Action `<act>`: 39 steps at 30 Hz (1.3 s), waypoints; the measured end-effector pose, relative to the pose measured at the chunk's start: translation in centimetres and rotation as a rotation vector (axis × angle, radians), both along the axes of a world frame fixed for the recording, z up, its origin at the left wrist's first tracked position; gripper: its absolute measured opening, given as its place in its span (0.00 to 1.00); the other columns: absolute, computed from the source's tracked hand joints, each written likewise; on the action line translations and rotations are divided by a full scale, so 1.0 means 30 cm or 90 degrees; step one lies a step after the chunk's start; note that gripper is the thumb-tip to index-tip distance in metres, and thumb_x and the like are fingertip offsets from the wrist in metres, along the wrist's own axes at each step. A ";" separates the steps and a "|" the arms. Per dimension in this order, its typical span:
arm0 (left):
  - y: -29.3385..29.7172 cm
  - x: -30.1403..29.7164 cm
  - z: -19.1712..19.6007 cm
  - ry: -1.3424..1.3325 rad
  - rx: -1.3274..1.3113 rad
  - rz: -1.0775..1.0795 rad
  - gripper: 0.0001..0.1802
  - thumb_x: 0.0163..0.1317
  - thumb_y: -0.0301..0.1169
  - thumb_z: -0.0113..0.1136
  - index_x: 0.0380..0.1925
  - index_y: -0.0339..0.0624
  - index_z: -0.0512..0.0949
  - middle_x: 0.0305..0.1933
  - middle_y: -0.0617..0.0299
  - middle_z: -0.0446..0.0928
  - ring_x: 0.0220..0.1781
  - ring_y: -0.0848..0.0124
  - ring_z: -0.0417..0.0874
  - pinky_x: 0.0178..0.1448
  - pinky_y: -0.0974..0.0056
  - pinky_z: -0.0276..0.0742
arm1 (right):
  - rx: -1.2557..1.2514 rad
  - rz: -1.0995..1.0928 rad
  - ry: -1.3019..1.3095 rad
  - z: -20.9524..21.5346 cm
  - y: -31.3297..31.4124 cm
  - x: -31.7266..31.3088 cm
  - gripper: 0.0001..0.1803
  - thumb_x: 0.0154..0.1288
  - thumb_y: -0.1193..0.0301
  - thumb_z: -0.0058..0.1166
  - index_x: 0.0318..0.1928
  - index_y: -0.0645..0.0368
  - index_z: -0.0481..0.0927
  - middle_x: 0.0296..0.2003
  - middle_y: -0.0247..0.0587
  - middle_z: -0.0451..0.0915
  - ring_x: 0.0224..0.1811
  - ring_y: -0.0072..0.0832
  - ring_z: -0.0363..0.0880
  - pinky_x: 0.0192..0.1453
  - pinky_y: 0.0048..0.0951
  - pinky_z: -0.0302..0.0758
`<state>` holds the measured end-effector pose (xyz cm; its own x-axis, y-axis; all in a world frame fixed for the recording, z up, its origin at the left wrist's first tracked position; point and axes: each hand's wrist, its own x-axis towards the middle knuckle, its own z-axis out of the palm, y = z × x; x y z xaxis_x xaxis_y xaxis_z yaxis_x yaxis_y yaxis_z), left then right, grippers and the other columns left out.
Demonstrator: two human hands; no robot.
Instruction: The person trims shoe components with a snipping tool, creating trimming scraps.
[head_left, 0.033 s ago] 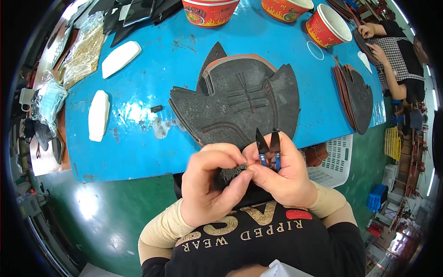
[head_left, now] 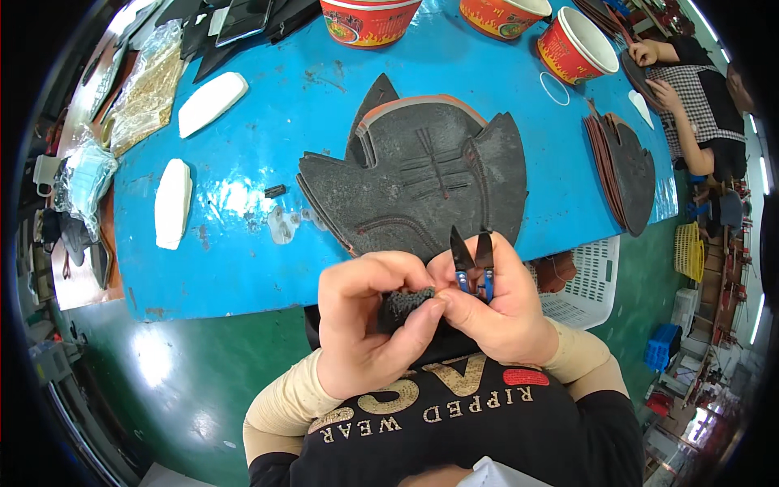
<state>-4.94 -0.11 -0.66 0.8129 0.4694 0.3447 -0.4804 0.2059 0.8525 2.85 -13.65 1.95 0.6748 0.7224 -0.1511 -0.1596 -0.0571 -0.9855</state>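
Note:
Close in front of my chest, both my hands meet at the fingertips. My left hand (head_left: 365,312) is closed, pinching a small dark piece with a bumpy, knitted-looking surface (head_left: 406,304); its exact kind I cannot make out. A pair of thread snips (head_left: 473,264) with blue handles and dark blades sits in my closed right hand (head_left: 495,304), blades pointing away from me. The right thumb and fingertip also pinch at the edge of the dark piece. Just beyond the hands lies a stack of dark grey, stitched leather-like panels (head_left: 422,178) with pointed corners.
A blue table (head_left: 243,284) carries white pads (head_left: 174,203), red paper tubs (head_left: 369,24), a small black bit (head_left: 276,191) and a second panel stack (head_left: 625,174). A white basket (head_left: 596,284) stands below its edge. Another person (head_left: 698,105) works at the far right.
The dark piece has turned slightly in my left fingers, showing more of its bumpy surface. My right hand and the snips have hardly moved.

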 end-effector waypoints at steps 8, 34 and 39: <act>0.047 0.000 -0.011 0.052 0.249 -0.021 0.17 0.52 0.13 0.64 0.41 0.35 0.72 0.39 0.53 0.76 0.39 0.66 0.79 0.42 0.67 0.76 | 0.015 -0.024 -0.192 -0.022 -0.003 -0.007 0.16 0.65 0.74 0.58 0.48 0.64 0.67 0.37 0.38 0.79 0.40 0.15 0.78 0.41 0.23 0.76; 0.048 0.002 0.044 0.078 0.300 -0.120 0.20 0.49 0.17 0.64 0.42 0.36 0.70 0.37 0.55 0.77 0.34 0.61 0.82 0.39 0.63 0.78 | -0.046 0.059 0.157 0.069 -0.056 0.057 0.14 0.63 0.76 0.57 0.44 0.60 0.66 0.36 0.29 0.74 0.39 0.10 0.67 0.44 0.17 0.67; 0.055 -0.016 0.067 0.215 0.290 -0.187 0.21 0.48 0.19 0.65 0.42 0.38 0.69 0.38 0.59 0.76 0.35 0.65 0.82 0.40 0.66 0.78 | -0.134 0.123 0.288 0.094 -0.064 0.084 0.14 0.64 0.75 0.56 0.46 0.61 0.67 0.37 0.27 0.75 0.40 0.09 0.68 0.53 0.20 0.67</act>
<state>-5.43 1.54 1.35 0.9843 0.0769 0.1588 -0.1479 -0.1312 0.9803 5.37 -15.56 4.76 0.3662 0.7499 -0.5509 -0.5326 -0.3166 -0.7849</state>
